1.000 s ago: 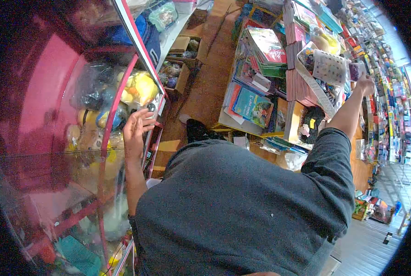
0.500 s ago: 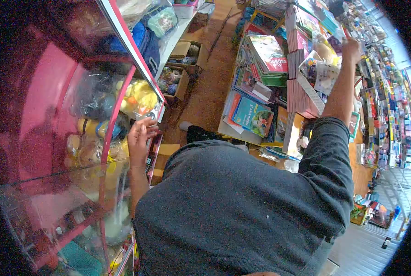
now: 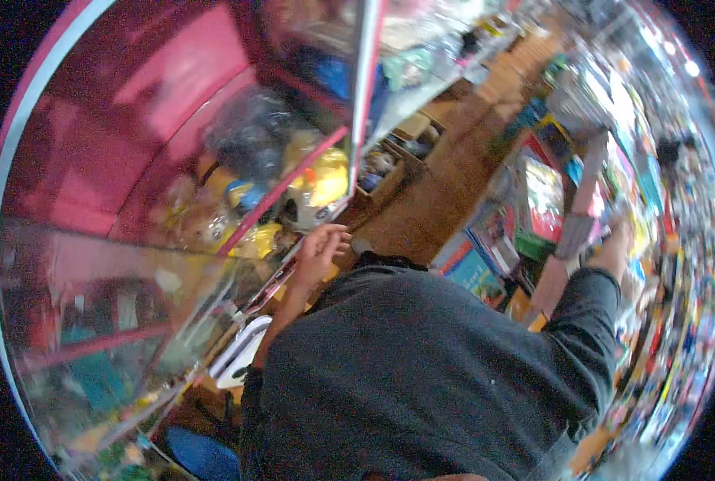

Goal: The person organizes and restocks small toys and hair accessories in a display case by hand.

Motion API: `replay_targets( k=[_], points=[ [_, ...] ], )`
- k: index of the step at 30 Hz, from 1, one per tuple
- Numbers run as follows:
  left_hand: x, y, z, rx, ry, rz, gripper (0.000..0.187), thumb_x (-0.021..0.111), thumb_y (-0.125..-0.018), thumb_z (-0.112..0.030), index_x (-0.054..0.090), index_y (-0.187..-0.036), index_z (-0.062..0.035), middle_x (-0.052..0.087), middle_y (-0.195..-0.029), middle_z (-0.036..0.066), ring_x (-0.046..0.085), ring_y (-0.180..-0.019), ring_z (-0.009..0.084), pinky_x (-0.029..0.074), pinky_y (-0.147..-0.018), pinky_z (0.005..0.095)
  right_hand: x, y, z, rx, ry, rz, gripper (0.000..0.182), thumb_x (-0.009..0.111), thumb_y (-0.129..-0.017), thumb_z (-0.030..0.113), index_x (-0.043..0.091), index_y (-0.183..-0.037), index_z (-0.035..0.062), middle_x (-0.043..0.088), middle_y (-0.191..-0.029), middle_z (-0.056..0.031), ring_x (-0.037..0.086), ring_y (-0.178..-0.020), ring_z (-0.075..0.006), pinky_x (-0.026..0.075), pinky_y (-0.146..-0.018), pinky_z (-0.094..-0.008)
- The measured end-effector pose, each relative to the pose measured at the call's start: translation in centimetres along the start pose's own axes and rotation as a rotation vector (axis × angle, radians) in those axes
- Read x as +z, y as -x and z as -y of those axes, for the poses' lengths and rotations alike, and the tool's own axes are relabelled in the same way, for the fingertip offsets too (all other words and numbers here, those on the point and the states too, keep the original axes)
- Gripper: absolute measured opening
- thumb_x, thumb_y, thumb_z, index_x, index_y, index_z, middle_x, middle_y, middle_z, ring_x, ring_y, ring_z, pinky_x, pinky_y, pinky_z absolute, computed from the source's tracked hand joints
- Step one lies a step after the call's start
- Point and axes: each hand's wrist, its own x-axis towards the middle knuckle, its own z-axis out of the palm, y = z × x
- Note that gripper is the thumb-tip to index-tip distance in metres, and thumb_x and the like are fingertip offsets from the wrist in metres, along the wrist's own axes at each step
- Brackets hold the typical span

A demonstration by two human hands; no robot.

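My left hand (image 3: 323, 243) hangs beside the edge of a pink-framed glass case (image 3: 281, 186), fingers apart and slightly bent, nothing in them. Behind the glass, close to that hand, lies a yellow plush toy (image 3: 325, 178) in clear plastic wrap. More wrapped plush toys (image 3: 213, 227) fill the shelf to its left. My right hand (image 3: 618, 239) reaches out on the right, among goods beside a tall stack of pale pink books (image 3: 563, 276). Motion smears its fingers, and I cannot tell what they hold. Something yellow (image 3: 639, 234) shows right at them.
A table between my arms carries a red-and-white book pile (image 3: 541, 200) and a blue book (image 3: 473, 272). Cardboard boxes of small goods (image 3: 385, 172) stand along the wooden floor (image 3: 429, 212). Packed shelves (image 3: 686, 321) line the far right. A blue stool seat (image 3: 201, 453) is at lower left.
The view has swung, so the case and shelves sit differently and look blurred. My left hand is now further from the glass. My right hand is lower and nearer my body.
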Motion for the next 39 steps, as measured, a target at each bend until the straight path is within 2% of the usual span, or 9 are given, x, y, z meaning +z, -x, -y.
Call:
replay_targets(
  k=[1,2,6,11,25,30,33,36,39],
  points=[
    [0.0,0.2,0.5,-0.019,0.006,0.014,0.027,0.042,-0.088,-0.024,0.050,-0.104,-0.0034,0.057,-0.092,0.008,0.055,-0.078,0.0139,0.046,-0.067,0.0257,1.5,-0.4,3.2,-0.046,-0.019,0.021,0.045,0.052,-0.072,0.042,0.058,-0.101,0.0084,0.059,-0.095,-0.0139,0.055,-0.092,-0.0260,0.042,-0.077,-0.0391],
    [-0.2,0.0,0.8,-0.037,0.012,0.030,0.029,0.041,-0.088,-0.026,0.049,-0.105,-0.0032,0.057,-0.093,0.008,0.056,-0.081,0.0149,0.046,-0.069,0.0266,1.7,2.8,3.5,-0.084,-0.008,0.031,0.045,0.051,-0.072,0.042,0.058,-0.101,0.0083,0.059,-0.095,-0.0141,0.055,-0.092,-0.0262,0.042,-0.077,-0.0392],
    [-0.8,0.4,1.6,-0.025,0.011,-0.011,0.028,0.042,-0.088,-0.026,0.050,-0.103,-0.0037,0.057,-0.092,0.008,0.056,-0.081,0.0145,0.046,-0.069,0.0267,1.3,-0.3,2.6,-0.218,0.074,0.044,0.046,0.051,-0.073,0.043,0.057,-0.101,0.0079,0.059,-0.095,-0.0146,0.055,-0.091,-0.0270,0.042,-0.077,-0.0395],
    [-1.4,1.7,2.4,0.016,0.016,-0.062,0.021,0.046,-0.087,-0.019,0.051,-0.098,-0.0023,0.056,-0.084,0.005,0.054,-0.070,0.0103,0.045,-0.059,0.0226,1.1,-0.3,5.6,-0.338,0.171,0.007,0.047,0.049,-0.073,0.044,0.057,-0.101,0.0073,0.059,-0.095,-0.0153,0.055,-0.091,-0.0280,0.042,-0.077,-0.0399],
    [-3.3,5.4,3.2,-0.001,-0.070,-0.098,0.023,0.047,-0.086,-0.020,0.052,-0.094,0.0009,0.057,-0.081,0.007,0.056,-0.064,0.0125,0.046,-0.058,0.0257,-1.6,0.1,10.6,-0.298,0.529,-0.235,0.050,0.046,-0.076,0.047,0.055,-0.102,0.0058,0.058,-0.096,-0.0173,0.055,-0.090,-0.0308,0.042,-0.077,-0.0410],
    [-3.4,6.7,3.9,0.009,-0.073,-0.110,0.023,0.047,-0.086,-0.020,0.052,-0.094,0.0006,0.056,-0.079,0.006,0.056,-0.065,0.0113,0.046,-0.059,0.0248,-2.5,4.3,11.9,-0.270,0.673,-0.314,0.051,0.045,-0.076,0.048,0.055,-0.103,0.0053,0.058,-0.096,-0.0180,0.055,-0.089,-0.0318,0.042,-0.077,-0.0414],
    [-3.3,7.4,3.8,-0.037,-0.048,-0.134,0.023,0.046,-0.086,-0.021,0.052,-0.093,0.0000,0.056,-0.077,0.005,0.054,-0.066,0.0101,0.045,-0.059,0.0241,1.1,2.0,13.7,-0.639,0.364,-0.445,0.057,0.049,-0.073,0.055,0.057,-0.099,0.0045,0.056,-0.094,-0.0231,0.055,-0.089,-0.0347,0.042,-0.075,-0.0445],
    [-3.2,8.3,4.3,-0.051,-0.018,-0.166,0.023,0.047,-0.086,-0.022,0.052,-0.093,-0.0012,0.055,-0.076,0.004,0.053,-0.067,0.0095,0.044,-0.059,0.0238,5.2,4.3,18.3,-0.955,0.092,-0.253,0.041,0.057,-0.076,0.038,0.057,-0.098,0.0027,0.059,-0.093,-0.0173,0.057,-0.083,-0.0286,0.044,-0.071,-0.0351],
    [-3.5,9.1,3.8,-0.059,-0.014,-0.194,0.025,0.048,-0.085,-0.025,0.051,-0.093,-0.0020,0.055,-0.076,0.003,0.053,-0.067,0.0097,0.044,-0.059,0.0242,8.7,14.0,23.6,-1.020,-0.416,0.242,0.028,0.056,-0.077,0.020,0.056,-0.099,0.0018,0.061,-0.084,-0.0123,0.057,-0.077,-0.0175,0.045,-0.069,-0.0303]
  ],
)
